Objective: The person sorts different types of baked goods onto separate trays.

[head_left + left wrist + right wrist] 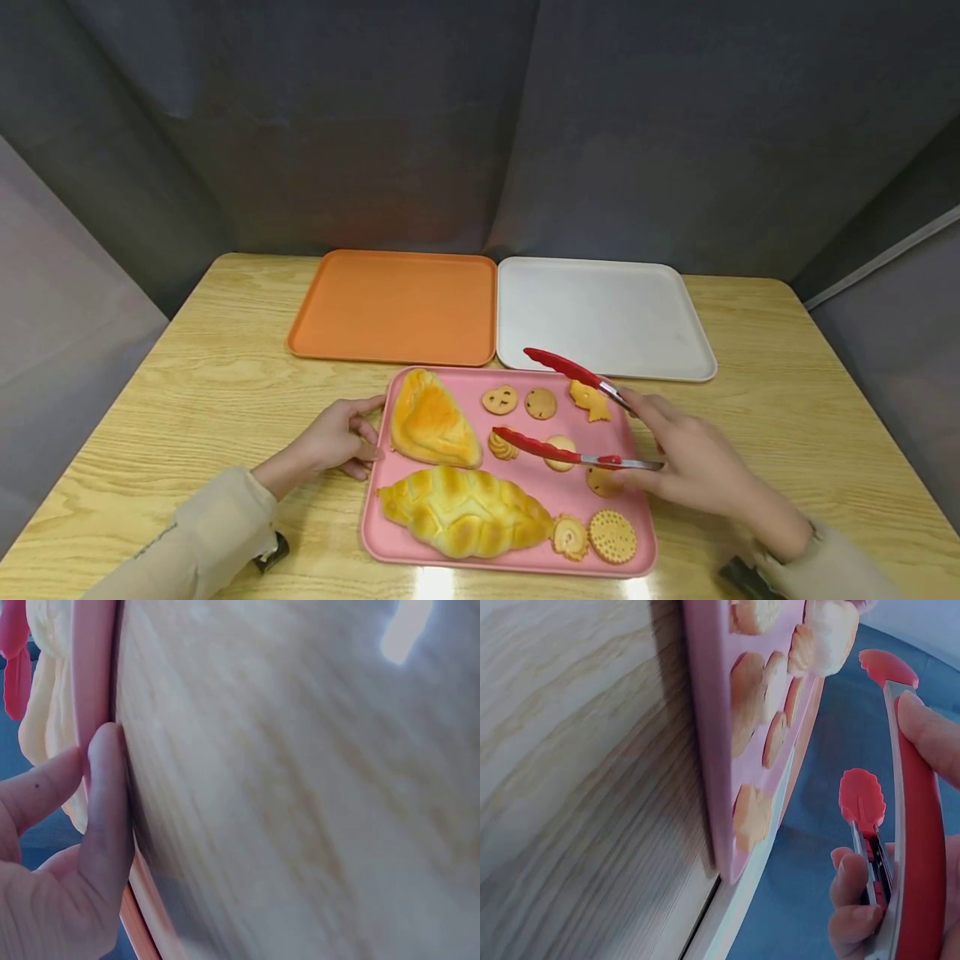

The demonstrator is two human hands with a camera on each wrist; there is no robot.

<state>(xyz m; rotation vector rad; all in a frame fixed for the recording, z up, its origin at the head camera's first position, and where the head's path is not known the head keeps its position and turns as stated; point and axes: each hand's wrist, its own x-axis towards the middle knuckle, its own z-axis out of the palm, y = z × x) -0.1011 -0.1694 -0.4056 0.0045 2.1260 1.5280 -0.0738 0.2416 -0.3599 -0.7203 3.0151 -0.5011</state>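
My right hand [693,454] holds a pair of red-tipped metal tongs [551,447], their two arms spread wide over a pink tray [525,493]. Nothing sits between the tips. In the right wrist view, fingers and thumb lie on the tongs' red-gripped handles [919,847]. My left hand [341,437] pinches the tray's left rim; the left wrist view shows thumb and a finger at that rim [94,675]. On the tray lie a triangular pastry [433,421], a long braided bread [468,512] and several cookies, among them a fish-shaped one [590,400] and a round dotted one [612,536].
Behind the pink tray, an orange tray [397,308] and a white tray [600,317] stand side by side, with nothing on them. All rest on a wooden table [187,400]. Dark curtains [375,125] rise behind the table.
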